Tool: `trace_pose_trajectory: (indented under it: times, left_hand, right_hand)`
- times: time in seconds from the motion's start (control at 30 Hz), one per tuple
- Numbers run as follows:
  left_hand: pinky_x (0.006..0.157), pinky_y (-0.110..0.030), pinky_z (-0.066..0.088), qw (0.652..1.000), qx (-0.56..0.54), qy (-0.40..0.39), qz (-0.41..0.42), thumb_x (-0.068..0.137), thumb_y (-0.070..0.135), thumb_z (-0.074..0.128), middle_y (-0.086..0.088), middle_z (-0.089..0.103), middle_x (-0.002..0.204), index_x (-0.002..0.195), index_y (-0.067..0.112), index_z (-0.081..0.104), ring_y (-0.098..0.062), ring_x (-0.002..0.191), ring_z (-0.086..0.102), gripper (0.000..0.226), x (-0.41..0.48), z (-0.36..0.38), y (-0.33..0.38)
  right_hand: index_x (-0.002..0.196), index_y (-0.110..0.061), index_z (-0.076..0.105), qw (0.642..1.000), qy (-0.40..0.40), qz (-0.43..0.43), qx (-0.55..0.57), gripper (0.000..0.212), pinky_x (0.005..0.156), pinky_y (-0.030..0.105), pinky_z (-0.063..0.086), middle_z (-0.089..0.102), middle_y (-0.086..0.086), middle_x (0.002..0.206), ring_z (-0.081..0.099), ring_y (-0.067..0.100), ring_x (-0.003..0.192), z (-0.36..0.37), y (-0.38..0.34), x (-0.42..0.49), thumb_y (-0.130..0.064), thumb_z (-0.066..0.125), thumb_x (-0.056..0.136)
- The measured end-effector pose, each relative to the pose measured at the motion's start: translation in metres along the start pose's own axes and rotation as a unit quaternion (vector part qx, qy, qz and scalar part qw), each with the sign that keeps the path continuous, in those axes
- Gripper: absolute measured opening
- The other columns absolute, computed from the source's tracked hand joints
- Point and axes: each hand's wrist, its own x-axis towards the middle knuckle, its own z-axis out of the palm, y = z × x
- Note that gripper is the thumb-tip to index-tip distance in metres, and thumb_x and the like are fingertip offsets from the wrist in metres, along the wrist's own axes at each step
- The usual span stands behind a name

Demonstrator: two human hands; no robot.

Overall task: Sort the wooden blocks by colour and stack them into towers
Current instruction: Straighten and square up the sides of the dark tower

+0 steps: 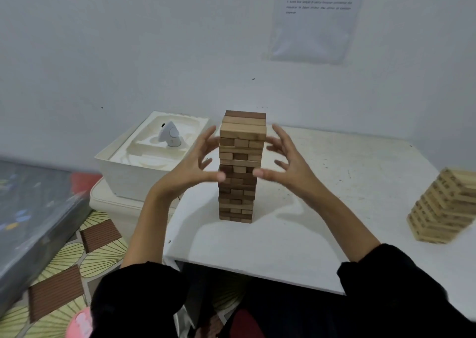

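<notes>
A tall tower of dark and pale wooden blocks stands on the white counter between the left hand and right hand, whose spread, curved fingers sit close beside its upper half.

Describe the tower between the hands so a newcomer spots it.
Two block towers stand on the white table. The mixed tower rises mid-table between the left hand and right hand. Unlike the pale tower at the right edge, it has dark blocks.
</notes>
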Motion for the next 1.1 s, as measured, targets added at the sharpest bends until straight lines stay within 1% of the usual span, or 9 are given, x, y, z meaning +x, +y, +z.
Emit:
trace_pose_trajectory:
  times: [0.1, 0.2, 0.33, 0.5, 0.57, 0.67, 0.83, 0.97, 1.1]
  left_hand:
    - [0.118, -0.043, 0.020, 0.994, 0.061, -0.036, -0.088, 0.040, 0.062, 0.087, 0.013, 0.034, 0.148, 0.150, 0.036, 0.003, -0.004, 0.139, 0.028, 0.141, -0.013, -0.003, -0.037]
    - [0.118, -0.041, 0.021, 0.984, 0.110, -0.061, -0.127, 0.042, 0.057, 0.089, 0.022, 0.038, 0.142, 0.150, 0.037, 0.003, -0.001, 0.136, 0.030, 0.140, -0.021, 0.001, -0.064]
    - [0.115, -0.036, 0.027, 0.981, 0.151, -0.056, -0.108, 0.054, 0.037, 0.092, 0.018, 0.044, 0.138, 0.143, 0.036, 0.029, 0.005, 0.129, 0.036, 0.109, -0.021, 0.012, -0.070]
    - [0.109, -0.047, 0.032, 0.974, 0.210, -0.048, -0.072, 0.046, 0.066, 0.083, 0.019, 0.046, 0.134, 0.126, 0.048, 0.046, -0.011, 0.130, 0.037, 0.091, -0.015, 0.013, -0.075]
    - [0.109, -0.036, 0.033, 0.978, 0.190, -0.039, -0.072, 0.048, 0.054, 0.088, 0.027, 0.051, 0.127, 0.122, 0.047, 0.050, -0.003, 0.126, 0.041, 0.083, -0.014, 0.015, -0.071]
    - [0.092, -0.004, 0.035, 0.989, 0.123, -0.043, -0.074, 0.053, 0.023, 0.092, 0.039, 0.056, 0.114, 0.115, 0.042, 0.050, 0.014, 0.114, 0.047, 0.077, -0.014, 0.018, -0.060]
    - [0.096, -0.020, 0.044, 0.998, 0.017, -0.022, -0.049, 0.052, 0.014, 0.086, 0.009, 0.065, 0.117, 0.120, 0.020, 0.053, -0.012, 0.117, 0.057, 0.076, -0.016, 0.025, -0.062]
    - [0.090, -0.022, 0.048, 0.999, 0.003, -0.015, -0.039, 0.054, 0.000, 0.084, 0.006, 0.068, 0.110, 0.115, 0.021, 0.054, -0.013, 0.107, 0.063, 0.072, -0.015, 0.032, -0.062]
    - [0.089, -0.018, 0.047, 0.999, 0.012, -0.031, -0.031, 0.057, -0.003, 0.084, 0.011, 0.067, 0.112, 0.117, 0.023, 0.053, -0.011, 0.108, 0.062, 0.073, -0.013, 0.032, -0.061]
  right_hand:
    - [0.149, -0.031, 0.002, 0.992, -0.080, 0.069, -0.067, 0.123, 0.111, 0.033, 0.026, 0.033, -0.012, 0.143, 0.031, 0.004, 0.129, 0.010, 0.042, -0.014, -0.047, 0.079, 0.055]
    - [0.150, -0.030, 0.000, 0.981, -0.131, 0.105, -0.097, 0.125, 0.107, 0.026, 0.022, 0.028, -0.007, 0.148, 0.025, 0.007, 0.133, 0.022, 0.068, -0.024, -0.041, 0.085, 0.059]
    - [0.146, -0.030, 0.022, 0.981, -0.090, 0.090, -0.143, 0.113, 0.111, 0.037, 0.025, 0.035, -0.008, 0.143, 0.025, 0.012, 0.132, 0.035, 0.075, -0.025, -0.052, 0.080, 0.051]
    - [0.132, -0.029, 0.040, 0.975, -0.066, 0.068, -0.202, 0.095, 0.108, 0.035, 0.023, 0.038, -0.008, 0.134, 0.025, 0.012, 0.127, 0.040, 0.077, -0.020, -0.061, 0.071, 0.049]
    - [0.133, -0.030, 0.039, 0.982, -0.052, 0.062, -0.170, 0.095, 0.106, 0.035, 0.026, 0.039, -0.012, 0.128, 0.027, 0.011, 0.124, 0.041, 0.077, -0.020, -0.055, 0.081, 0.052]
    - [0.131, -0.042, 0.032, 0.997, -0.044, 0.043, -0.041, 0.092, 0.101, 0.025, 0.031, 0.038, -0.022, 0.127, 0.033, 0.006, 0.124, 0.045, 0.075, -0.020, -0.032, 0.088, 0.059]
    - [0.125, -0.045, 0.034, 0.999, -0.006, 0.027, 0.019, 0.087, 0.090, 0.014, 0.046, 0.054, -0.022, 0.121, 0.052, 0.000, 0.114, 0.057, 0.075, -0.017, -0.021, 0.088, 0.061]
    - [0.127, -0.040, 0.035, 0.999, -0.001, 0.024, 0.024, 0.086, 0.091, 0.021, 0.049, 0.057, -0.015, 0.120, 0.054, 0.005, 0.114, 0.059, 0.078, -0.017, -0.017, 0.087, 0.062]
    - [0.134, -0.035, 0.033, 0.999, -0.034, 0.032, 0.023, 0.095, 0.085, 0.013, 0.048, 0.058, -0.017, 0.117, 0.055, -0.004, 0.108, 0.056, 0.078, -0.017, -0.017, 0.089, 0.059]
